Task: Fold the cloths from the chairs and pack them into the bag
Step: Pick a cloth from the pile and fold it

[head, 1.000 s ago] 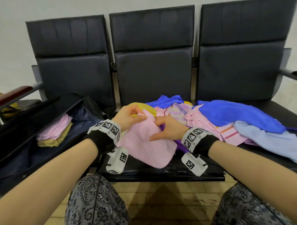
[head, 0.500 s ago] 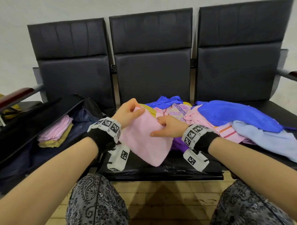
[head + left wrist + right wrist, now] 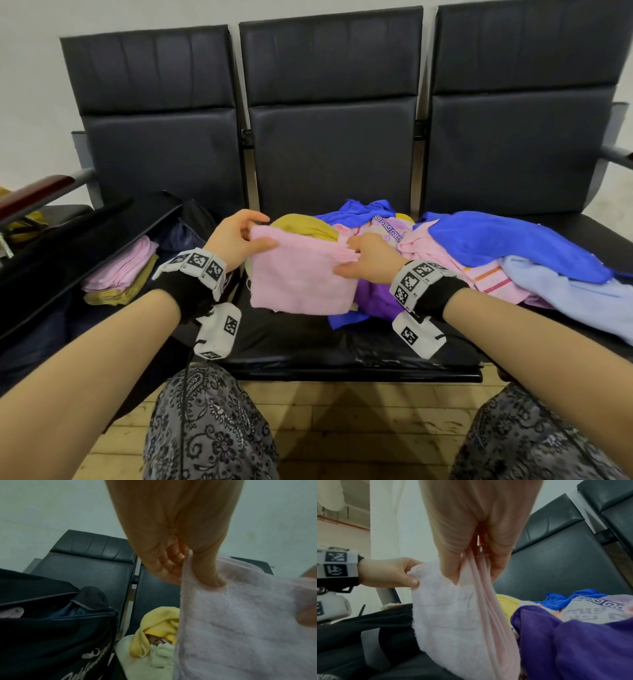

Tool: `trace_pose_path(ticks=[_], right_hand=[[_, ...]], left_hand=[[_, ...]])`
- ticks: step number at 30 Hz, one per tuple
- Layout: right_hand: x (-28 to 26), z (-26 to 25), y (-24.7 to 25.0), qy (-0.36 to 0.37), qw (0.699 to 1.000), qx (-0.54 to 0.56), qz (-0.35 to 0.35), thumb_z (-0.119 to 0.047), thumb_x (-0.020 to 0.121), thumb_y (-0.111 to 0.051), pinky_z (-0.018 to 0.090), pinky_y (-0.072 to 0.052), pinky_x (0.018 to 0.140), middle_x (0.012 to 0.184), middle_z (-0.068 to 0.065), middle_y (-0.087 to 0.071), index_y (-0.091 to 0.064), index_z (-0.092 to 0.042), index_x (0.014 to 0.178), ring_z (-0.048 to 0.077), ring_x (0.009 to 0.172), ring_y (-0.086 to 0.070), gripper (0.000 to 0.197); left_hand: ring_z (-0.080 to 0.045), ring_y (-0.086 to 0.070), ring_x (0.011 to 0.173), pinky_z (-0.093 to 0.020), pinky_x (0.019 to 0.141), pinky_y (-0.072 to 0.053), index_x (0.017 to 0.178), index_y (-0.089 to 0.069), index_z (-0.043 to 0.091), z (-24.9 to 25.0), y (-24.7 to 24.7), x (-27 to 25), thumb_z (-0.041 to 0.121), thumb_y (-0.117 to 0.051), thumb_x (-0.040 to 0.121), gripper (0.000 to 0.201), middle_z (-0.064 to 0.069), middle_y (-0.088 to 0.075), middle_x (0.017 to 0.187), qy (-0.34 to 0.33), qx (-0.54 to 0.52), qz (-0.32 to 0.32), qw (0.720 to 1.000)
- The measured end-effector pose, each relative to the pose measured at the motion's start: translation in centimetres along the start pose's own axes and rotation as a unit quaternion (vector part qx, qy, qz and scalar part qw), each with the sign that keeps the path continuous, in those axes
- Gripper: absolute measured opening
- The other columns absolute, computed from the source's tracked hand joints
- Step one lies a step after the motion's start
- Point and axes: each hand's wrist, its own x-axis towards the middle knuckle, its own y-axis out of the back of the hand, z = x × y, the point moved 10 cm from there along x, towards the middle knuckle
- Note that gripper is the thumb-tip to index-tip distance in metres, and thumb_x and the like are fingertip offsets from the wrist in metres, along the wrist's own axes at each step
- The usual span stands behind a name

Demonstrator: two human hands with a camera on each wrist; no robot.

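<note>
patterned grey trousers fill the near edge, over a yellowish tiled floor. just beyond, the glossy black seat of the middle chair. above it the pink cloth hangs as a soft, fluffy folded rectangle, held up between both hands. the left hand pinches its top left corner, thumb in front and fingers curled behind; the left wrist view shows the thumb pressed into the terry pile. the right hand grips the right edge, and only the right wrist view shows the stacked folded layers bunched between thumb and fingers there. left of the cloth, the black bag lies open on the left chair with folded pink and olive cloths stacked inside; the left wrist view alone shows white script on its side. behind and right lies the loose pile: yellow, purple, bright blue, pale blue, a patterned pink towel. farthest, three padded black chair backs and a pale wall.
</note>
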Motion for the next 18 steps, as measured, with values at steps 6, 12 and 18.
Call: trace_pose_path(ticks=[6, 12, 18], right_hand=[[0.8, -0.6, -0.8, 0.047, 0.996, -0.065, 0.042, -0.014, 0.075, -0.071, 0.028, -0.038, 0.064, 0.080, 0.016, -0.065, -0.066, 0.000, 0.077, 0.024, 0.073, -0.055, 0.015], [1.6, -0.9, 0.4, 0.088, 0.986, -0.025, 0.139, 0.008, 0.079, -0.056, 0.026, -0.039, 0.082, 0.101, 0.010, -0.059, -0.060, -0.009, 0.109, 0.024, 0.095, -0.055, 0.034], [-1.5, 0.6, -4.1, 0.114, 0.991, -0.060, 0.034, 0.009, 0.075, -0.062, 0.025, -0.038, 0.083, 0.105, 0.012, -0.052, -0.064, -0.008, 0.109, 0.022, 0.095, -0.049, 0.038]], left_hand=[[-0.025, -0.061, 0.088, -0.030, 0.079, -0.045, 0.099, -0.067, 0.010, -0.5, -1.8, -0.5, 0.016, -0.077, 0.075, 0.026, -0.004, -0.064, 0.090, -0.046, 0.164, -0.036, 0.985], [-0.033, -0.050, 0.088, -0.033, 0.070, -0.032, 0.093, -0.060, 0.007, 0.8, -1.0, 0.4, 0.009, -0.057, 0.085, 0.008, -0.016, -0.054, 0.095, -0.070, 0.215, 0.108, 0.968], [-0.032, -0.051, 0.095, -0.034, 0.077, -0.033, 0.096, -0.059, 0.011, -2.3, -6.5, -1.5, 0.014, -0.062, 0.083, 0.014, -0.011, -0.056, 0.098, -0.120, 0.328, -0.085, 0.933]])
